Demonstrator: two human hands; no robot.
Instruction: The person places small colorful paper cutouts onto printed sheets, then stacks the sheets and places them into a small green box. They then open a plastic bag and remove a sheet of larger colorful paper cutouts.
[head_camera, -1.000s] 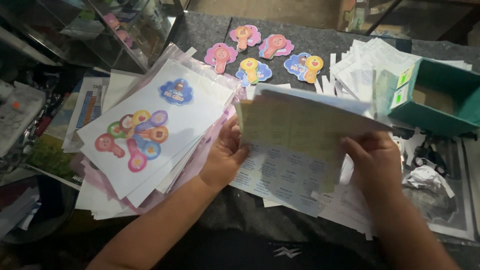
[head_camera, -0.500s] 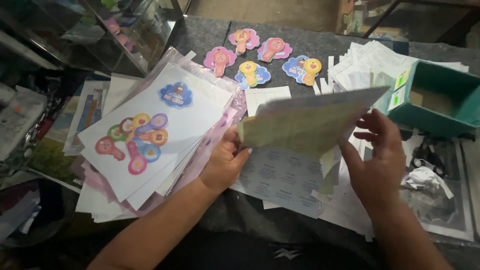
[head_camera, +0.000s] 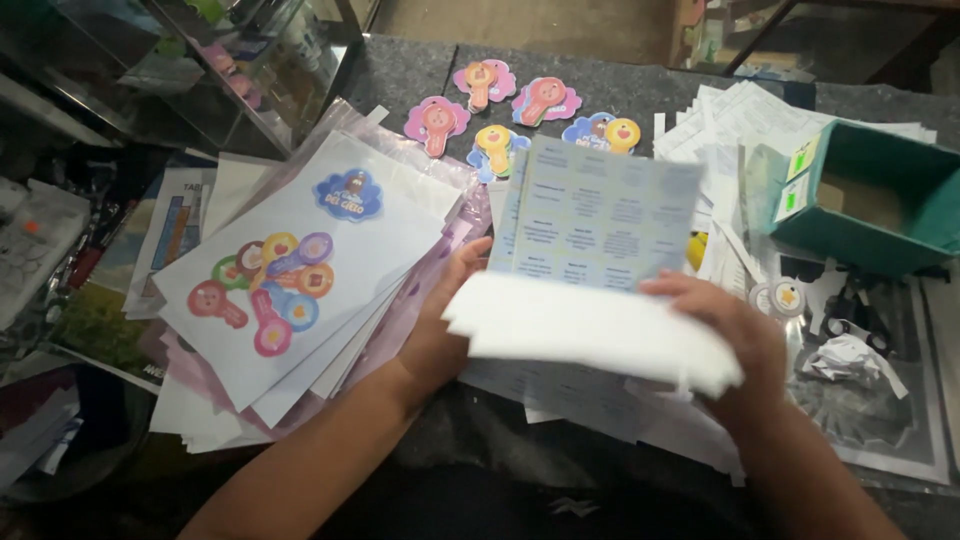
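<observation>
My left hand and my right hand hold a stack of printed sheets above the dark table. The stack is bent over: its white underside faces me at the bottom, and a page with a grid of small text labels stands up behind it. My left fingers grip the stack's left edge, my right fingers curl over its right side. More printed sheets lie flat under my hands.
A pile of clear sleeves with colourful spoon-shaped stickers lies to the left. Several loose spoon-shaped cutouts sit at the far edge. A teal box and white papers are on the right.
The sheets were held nearly flat and tilted before. Now the stack has been flipped and folded over toward me, showing its white underside. Both hands stay on it.
</observation>
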